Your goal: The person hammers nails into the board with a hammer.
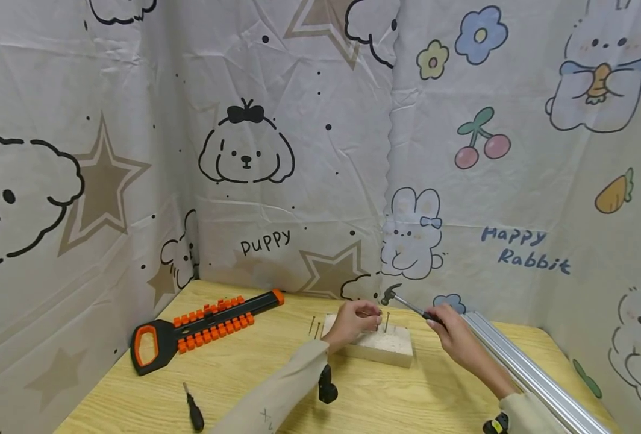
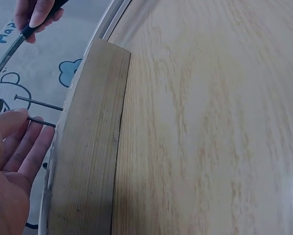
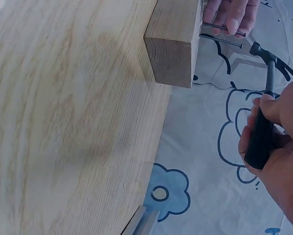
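Observation:
A light wooden block (image 1: 380, 351) lies on the table in the head view. Over it, my left hand (image 1: 351, 324) pinches a nail (image 2: 44, 122) between thumb and fingers, its lower end at the block's top face. Beside that one a second nail (image 3: 224, 41) stands upright in the block, untouched. My right hand (image 1: 452, 331) grips a claw hammer (image 3: 261, 132) by its black handle. The hammer's head is raised above the block, apart from both nails in the right wrist view.
Two loose nails (image 1: 312, 325) are left of the block. A black-and-orange rack-like tool (image 1: 212, 322) lies further left, with a black-handled screwdriver (image 1: 194, 411) nearer the front. Silver metal rails (image 1: 532, 374) run along the right side. Printed cloth (image 1: 299, 199) hangs behind the table.

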### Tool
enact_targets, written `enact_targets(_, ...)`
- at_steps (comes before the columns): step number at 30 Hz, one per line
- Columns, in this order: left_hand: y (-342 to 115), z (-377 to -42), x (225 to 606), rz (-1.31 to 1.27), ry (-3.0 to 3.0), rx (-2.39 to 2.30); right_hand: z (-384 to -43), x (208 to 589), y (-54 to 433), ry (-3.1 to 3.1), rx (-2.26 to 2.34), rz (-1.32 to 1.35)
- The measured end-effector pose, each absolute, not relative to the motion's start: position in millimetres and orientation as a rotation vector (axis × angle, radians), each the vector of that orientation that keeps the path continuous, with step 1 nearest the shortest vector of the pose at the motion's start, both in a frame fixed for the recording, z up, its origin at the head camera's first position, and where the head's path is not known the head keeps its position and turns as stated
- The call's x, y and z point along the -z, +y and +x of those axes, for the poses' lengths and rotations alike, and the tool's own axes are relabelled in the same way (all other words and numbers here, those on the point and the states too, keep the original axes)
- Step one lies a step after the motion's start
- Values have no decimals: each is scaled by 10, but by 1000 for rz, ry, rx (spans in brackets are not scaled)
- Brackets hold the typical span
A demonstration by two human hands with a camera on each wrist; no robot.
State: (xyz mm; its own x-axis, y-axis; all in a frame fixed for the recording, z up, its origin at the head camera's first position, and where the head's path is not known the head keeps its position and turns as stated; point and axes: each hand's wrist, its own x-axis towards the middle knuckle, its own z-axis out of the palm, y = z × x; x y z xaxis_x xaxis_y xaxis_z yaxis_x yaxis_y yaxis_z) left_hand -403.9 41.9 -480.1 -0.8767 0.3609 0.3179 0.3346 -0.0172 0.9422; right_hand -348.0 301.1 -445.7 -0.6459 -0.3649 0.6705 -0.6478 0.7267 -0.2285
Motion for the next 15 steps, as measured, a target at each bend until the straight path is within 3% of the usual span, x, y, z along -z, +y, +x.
enact_targets(15, 423, -4036, 4836, 805, 2250, -2070, -3453, 4368, 3001, -2360, -570, 787)
